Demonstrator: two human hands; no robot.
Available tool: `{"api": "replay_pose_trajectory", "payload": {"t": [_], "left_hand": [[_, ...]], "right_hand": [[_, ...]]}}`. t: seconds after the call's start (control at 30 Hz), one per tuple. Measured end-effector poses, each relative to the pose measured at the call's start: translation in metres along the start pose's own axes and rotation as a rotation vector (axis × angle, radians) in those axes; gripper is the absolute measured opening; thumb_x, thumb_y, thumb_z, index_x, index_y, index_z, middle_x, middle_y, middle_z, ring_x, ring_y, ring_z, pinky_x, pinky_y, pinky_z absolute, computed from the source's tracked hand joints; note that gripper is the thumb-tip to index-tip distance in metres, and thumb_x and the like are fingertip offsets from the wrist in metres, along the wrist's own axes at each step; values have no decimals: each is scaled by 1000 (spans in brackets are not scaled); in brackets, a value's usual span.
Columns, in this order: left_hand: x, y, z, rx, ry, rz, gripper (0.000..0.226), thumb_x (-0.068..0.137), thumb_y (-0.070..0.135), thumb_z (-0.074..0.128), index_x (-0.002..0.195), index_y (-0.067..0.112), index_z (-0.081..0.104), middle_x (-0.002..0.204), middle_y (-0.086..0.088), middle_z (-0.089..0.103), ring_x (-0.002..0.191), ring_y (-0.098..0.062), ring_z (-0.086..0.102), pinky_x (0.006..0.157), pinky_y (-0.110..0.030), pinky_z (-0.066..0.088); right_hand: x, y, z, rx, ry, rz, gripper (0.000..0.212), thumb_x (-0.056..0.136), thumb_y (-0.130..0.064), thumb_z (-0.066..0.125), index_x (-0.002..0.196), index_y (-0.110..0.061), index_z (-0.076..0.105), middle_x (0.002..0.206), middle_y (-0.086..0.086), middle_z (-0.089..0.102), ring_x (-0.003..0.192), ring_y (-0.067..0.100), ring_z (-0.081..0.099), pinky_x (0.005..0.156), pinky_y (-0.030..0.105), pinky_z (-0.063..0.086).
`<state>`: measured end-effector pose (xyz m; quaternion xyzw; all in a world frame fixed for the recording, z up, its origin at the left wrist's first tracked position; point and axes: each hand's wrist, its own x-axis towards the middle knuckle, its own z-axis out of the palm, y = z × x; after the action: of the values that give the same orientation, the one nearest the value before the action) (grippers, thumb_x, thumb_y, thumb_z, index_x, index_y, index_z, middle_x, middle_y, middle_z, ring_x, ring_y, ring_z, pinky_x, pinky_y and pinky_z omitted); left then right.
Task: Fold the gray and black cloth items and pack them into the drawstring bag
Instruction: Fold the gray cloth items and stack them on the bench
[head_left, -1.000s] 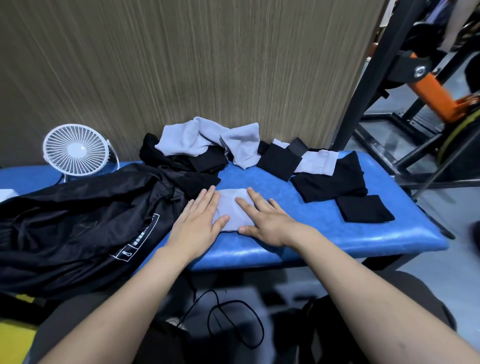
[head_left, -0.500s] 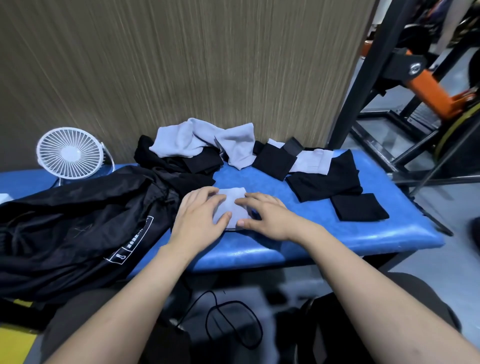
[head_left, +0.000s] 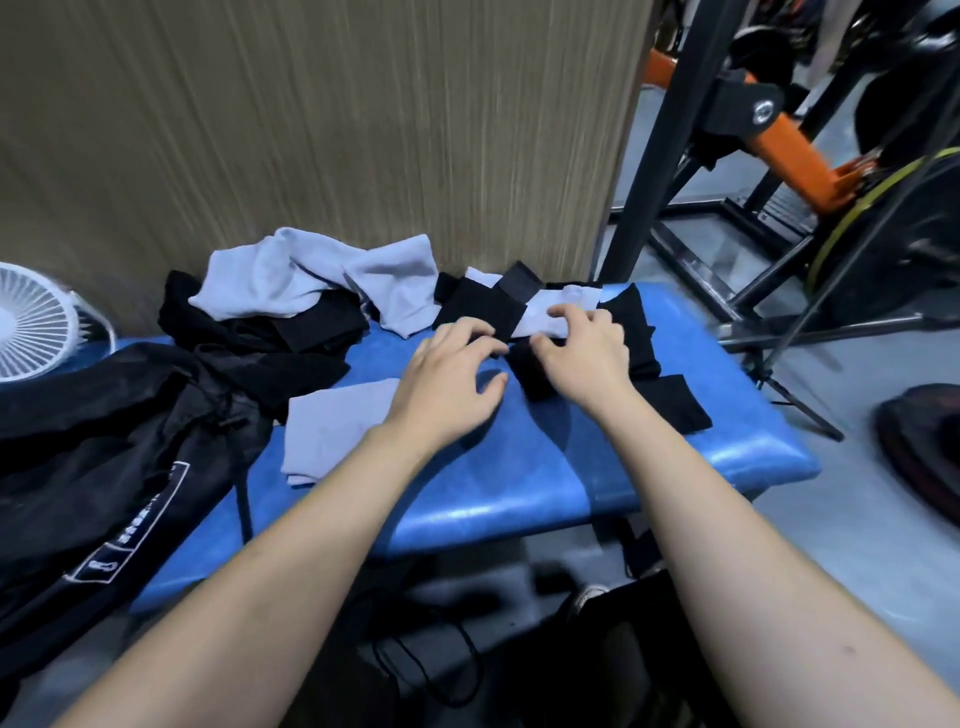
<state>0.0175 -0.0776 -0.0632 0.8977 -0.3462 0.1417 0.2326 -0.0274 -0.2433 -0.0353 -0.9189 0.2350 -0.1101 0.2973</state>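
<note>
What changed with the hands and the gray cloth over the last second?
Both hands left the folded gray cloth lying on the blue padded bench and reached right: left hand and right hand now touch the black and gray cloth pile. The black drawstring bag and white fan stayed put.

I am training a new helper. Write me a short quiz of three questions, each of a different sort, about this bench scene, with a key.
1. True or false: the folded gray cloth is already inside the drawstring bag.
2. What lies on the blue bench nearest its right end? A) white fan B) folded black cloth C) gray pile
3. Fill in: the right hand touches a ___ cloth.

Key: 1 false; 2 B, the folded black cloth; 3 black.
</note>
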Motion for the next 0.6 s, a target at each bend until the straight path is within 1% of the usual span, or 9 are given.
{"api": "replay_pose_trajectory", "payload": {"t": [0.13,0.27,0.33,0.37,0.4,0.43,0.5,0.53,0.6], "left_hand": [[38,4,24,59,-137,20,32,90,35,58,119,21,63,143,10,43,133,-15,33,106,-31,28],[55,-3,43,177,-197,65,23,91,29,52,111,17,56,144,7,40,131,-19,34,103,-33,29],[58,-3,48,247,-163,142,24,91,26,50,112,15,55,146,4,40,133,-21,33,103,-34,27],[57,-4,47,265,-151,175,28,91,25,50,117,14,55,149,1,38,135,-21,32,105,-35,26],[57,-3,48,271,-152,198,34,91,25,51,123,14,54,151,0,36,138,-22,29,107,-35,23],[57,-3,48,268,-164,210,39,90,25,51,128,16,53,153,-1,33,141,-23,26,110,-35,21],[56,0,49,254,-201,198,44,91,28,51,135,23,51,159,-2,24,147,-24,17,116,-37,16],[56,1,49,241,-218,177,45,93,29,49,137,25,50,161,-2,20,149,-24,13,118,-38,12],[58,5,47,223,-228,126,47,95,34,48,142,26,47,162,-4,16,150,-23,8,121,-37,7]], "right_hand": [[16,13,-9,260,-69,150,48,92,-47,51,139,-35,46,143,9,39,134,29,32,112,43,30],[23,10,-13,447,-140,242,55,82,-46,54,135,-33,52,142,4,43,133,26,37,110,44,36],[27,9,-9,518,-151,283,38,71,-43,53,105,-31,64,122,4,50,116,26,45,98,39,41],[28,6,-7,559,-127,285,20,70,-39,52,83,-28,61,110,3,49,105,26,47,88,37,42],[27,1,-7,627,-95,284,11,72,-32,52,72,-22,57,103,5,51,97,26,50,81,37,45],[24,-4,-9,715,-63,275,11,76,-24,52,73,-17,61,100,10,58,93,28,55,79,38,49],[22,-10,-12,918,-25,226,26,86,-8,52,105,-1,69,103,20,67,92,30,64,84,39,54],[22,-12,-15,988,-20,193,33,90,-5,51,119,0,65,108,16,69,94,23,67,88,34,54],[21,-15,-21,1067,6,117,36,93,-6,50,127,-6,63,116,6,68,100,12,66,93,27,53]]}}
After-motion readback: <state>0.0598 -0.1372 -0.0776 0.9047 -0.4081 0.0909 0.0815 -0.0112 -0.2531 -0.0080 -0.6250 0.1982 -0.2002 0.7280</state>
